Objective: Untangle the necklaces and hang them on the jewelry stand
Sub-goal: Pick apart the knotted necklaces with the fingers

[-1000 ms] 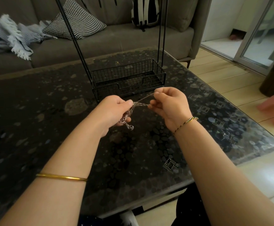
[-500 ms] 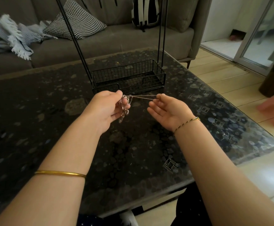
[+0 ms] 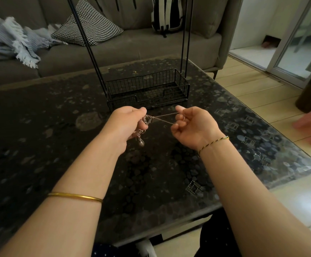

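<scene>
Low in the frame two bare forearms reach up over the dark patterned table (image 3: 49, 136) towards the centre. The task looks to be at an early stage: the necklaces (image 3: 145, 121) are one knotted bunch, none is separated, and no chain hangs on the part of the stand in view.

At centre frame the left hand (image 3: 127, 125) has its fingers curled round the bunch. A clump of clasps sticks out at its fingertips, and a pendant (image 3: 141, 142) dangles below it, clear of the table. Just right of centre the right hand (image 3: 192, 127) is curled too, pinching two thin strands (image 3: 163, 117). They run taut across the gap from the knot and spread slightly as they reach its fingers. So the tangle sits against the left grip, with only loose lengths in the right.

Beyond the hands, in the upper middle, the black wire jewelry stand (image 3: 141, 78) rests on the table. Its hanging bar is cut off by the top edge.
</scene>
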Motion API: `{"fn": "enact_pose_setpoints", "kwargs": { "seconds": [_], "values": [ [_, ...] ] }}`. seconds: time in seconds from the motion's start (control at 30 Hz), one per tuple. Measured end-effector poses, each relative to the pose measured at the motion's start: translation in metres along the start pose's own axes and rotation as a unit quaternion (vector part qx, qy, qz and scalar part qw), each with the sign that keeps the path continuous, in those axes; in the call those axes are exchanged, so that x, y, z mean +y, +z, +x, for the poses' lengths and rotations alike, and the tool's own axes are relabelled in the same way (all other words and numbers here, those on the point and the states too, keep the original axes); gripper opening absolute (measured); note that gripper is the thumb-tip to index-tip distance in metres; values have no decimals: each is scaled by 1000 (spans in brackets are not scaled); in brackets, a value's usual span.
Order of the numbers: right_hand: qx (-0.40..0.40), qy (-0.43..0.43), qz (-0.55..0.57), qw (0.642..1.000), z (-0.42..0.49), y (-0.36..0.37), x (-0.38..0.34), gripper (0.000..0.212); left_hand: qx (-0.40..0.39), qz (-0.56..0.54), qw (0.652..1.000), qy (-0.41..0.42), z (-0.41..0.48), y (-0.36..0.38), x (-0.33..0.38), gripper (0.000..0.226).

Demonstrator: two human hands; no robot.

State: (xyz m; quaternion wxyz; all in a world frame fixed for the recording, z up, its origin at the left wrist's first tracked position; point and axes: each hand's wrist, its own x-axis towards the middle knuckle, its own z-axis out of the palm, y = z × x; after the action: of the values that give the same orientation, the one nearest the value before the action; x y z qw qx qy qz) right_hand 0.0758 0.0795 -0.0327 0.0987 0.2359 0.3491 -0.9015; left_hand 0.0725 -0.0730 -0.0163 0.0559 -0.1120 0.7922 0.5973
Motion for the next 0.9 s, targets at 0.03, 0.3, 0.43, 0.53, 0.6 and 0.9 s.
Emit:
{"fn": "enact_pose_setpoints", "kwargs": {
  "seconds": [0.03, 0.3, 0.43, 0.53, 0.6, 0.9],
  "values": [
    [-4, -4, -11, 1000, 0, -1, 0, 25, -4, -11, 1000, -4, 0, 0, 0, 20],
    [103, -115, -402, 902, 3, 1, 2, 17, -34, -84, 995, -32, 0, 3, 0, 15],
    [81, -233, -549, 799, 3, -1, 11, 12, -42, -78, 996, -18, -2, 4, 1, 15],
    [5, -276, -506, 817, -6, 3, 8, 11, -34, -74, 996, -21, -1, 4, 0, 14],
    [-41, -286, -486, 824, -12, 6, 8, 8, -24, -56, 998, -18, 0, 4, -1, 14],
    [-44, -363, -552, 749, -12, 6, 12, 8, -6, -43, 999, -8, -4, 9, 2, 18]
  ]
}}
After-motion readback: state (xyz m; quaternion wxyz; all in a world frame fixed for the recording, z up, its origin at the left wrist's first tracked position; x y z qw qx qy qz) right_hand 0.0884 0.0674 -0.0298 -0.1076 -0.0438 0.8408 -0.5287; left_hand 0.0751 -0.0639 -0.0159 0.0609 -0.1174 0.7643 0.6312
